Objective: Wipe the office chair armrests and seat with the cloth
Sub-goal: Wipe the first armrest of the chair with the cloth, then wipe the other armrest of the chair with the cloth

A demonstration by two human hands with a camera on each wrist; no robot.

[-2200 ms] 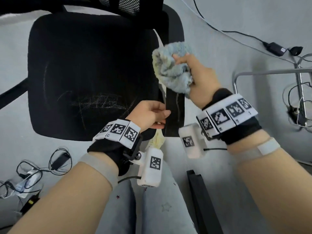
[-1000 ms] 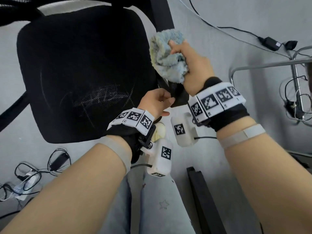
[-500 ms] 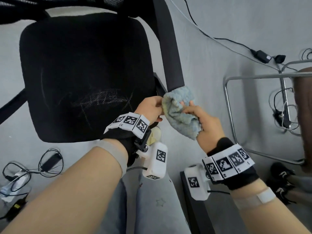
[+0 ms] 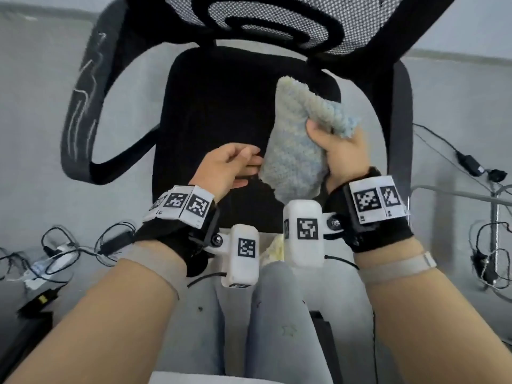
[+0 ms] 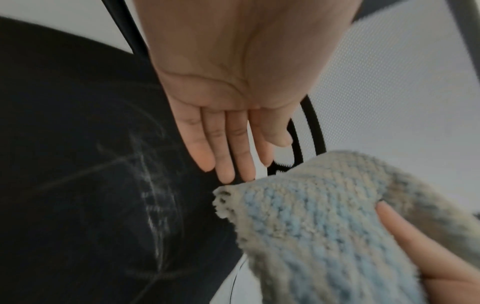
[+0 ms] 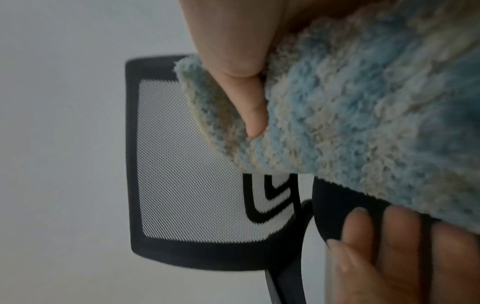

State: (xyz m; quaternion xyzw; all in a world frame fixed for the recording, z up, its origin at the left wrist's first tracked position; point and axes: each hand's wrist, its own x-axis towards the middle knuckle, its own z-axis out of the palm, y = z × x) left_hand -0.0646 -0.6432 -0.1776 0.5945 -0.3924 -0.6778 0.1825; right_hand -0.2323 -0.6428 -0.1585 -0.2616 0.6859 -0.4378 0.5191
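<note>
- Your right hand holds the fluffy blue-and-cream knitted cloth bunched up, thumb pressed into the pile on one side and fingers wrapped behind it; in the right wrist view the thumb digs into a fold.
- The cloth hangs in the air above the black padded seat of the office chair, over the seat's right half and towards its front. I judge it is not touching the fabric yet.
- So the seat lies straight below the grip and stretches away from you towards the mesh backrest. A wipe could run along that front-to-back line, or across it to the left.
- Pale chalky scuffs show on the seat fabric in the left wrist view, on the part beside your left hand.
- Your left hand is flat and relaxed, fingers straight and together, holding nothing. Its fingertips reach just beside the cloth's lower edge; whether they touch it I cannot tell.
- The grey left armrest curves well off to the left and also carries pale marks; the right armrest runs just beyond your right hand.
- The right hand is the one placed for the seat: lowering it would bring the cloth down flat.
- Likely snag: a tight wad wipes a narrow strip, so spreading it first would help.
</note>
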